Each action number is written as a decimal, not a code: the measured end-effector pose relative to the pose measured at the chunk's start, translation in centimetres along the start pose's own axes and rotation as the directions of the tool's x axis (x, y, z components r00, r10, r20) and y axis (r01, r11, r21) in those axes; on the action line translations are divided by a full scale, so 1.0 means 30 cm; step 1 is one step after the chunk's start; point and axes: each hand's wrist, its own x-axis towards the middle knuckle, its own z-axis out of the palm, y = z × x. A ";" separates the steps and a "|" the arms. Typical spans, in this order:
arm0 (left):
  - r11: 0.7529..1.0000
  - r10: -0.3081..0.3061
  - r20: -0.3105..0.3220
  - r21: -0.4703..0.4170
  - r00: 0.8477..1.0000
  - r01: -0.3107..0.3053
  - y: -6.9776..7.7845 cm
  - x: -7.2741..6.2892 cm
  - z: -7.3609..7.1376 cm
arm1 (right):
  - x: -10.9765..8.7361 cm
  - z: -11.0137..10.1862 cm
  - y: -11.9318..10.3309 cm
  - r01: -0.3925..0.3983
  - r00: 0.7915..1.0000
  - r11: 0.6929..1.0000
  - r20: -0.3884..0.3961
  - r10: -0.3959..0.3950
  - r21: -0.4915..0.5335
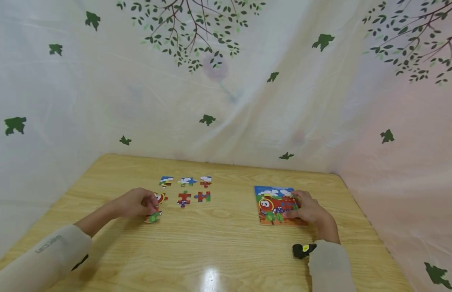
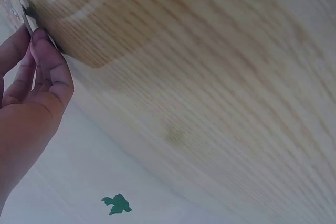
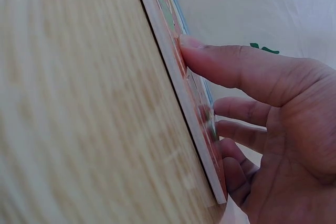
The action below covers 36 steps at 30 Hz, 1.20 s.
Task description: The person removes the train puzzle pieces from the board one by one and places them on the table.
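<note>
In the head view, my left hand (image 1: pixel 140 202) pinches a jigsaw piece (image 1: pixel 153 217) with green and orange print at the left end of a group of pieces. The left wrist view has the thumb and fingers of that hand (image 2: pixel 39 77) at the thin piece (image 2: pixel 26 9), seen nearly edge-on. A piece with a cartoon eye (image 1: pixel 160 197) lies right beside these fingers. On the right, my right hand (image 1: pixel 308 209) rests on a square picture board (image 1: pixel 270 205) showing a red train. Its thumb (image 3: pixel 226 66) touches the printed face, the other fingers loosely bent near the edge.
Several loose pieces lie in two rows, among them a blue-and-white one (image 1: pixel 187 181) and a red one (image 1: pixel 184 198). The wooden table (image 1: pixel 211 251) meets a pale leaf-print curtain (image 1: pixel 167 121) behind. A black device (image 1: pixel 302 250) sits at the right wrist.
</note>
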 end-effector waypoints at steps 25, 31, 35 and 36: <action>0.990 -0.079 0.087 0.121 0.993 0.068 0.022 0.029 -0.050 | -0.002 0.000 -0.007 -0.002 1.000 1.000 -0.009 0.002 0.006; 0.993 -0.006 0.054 0.114 0.999 0.000 0.089 0.086 -0.054 | 0.001 0.002 -0.004 -0.003 1.000 1.000 -0.002 0.003 -0.009; 0.984 0.096 0.052 0.146 0.994 -0.102 0.142 0.143 -0.032 | -0.001 0.003 -0.003 0.000 1.000 1.000 -0.003 0.000 -0.011; 0.981 0.115 0.053 0.150 0.992 -0.121 0.154 0.158 -0.024 | 0.000 0.003 -0.003 0.003 1.000 1.000 -0.005 -0.003 -0.007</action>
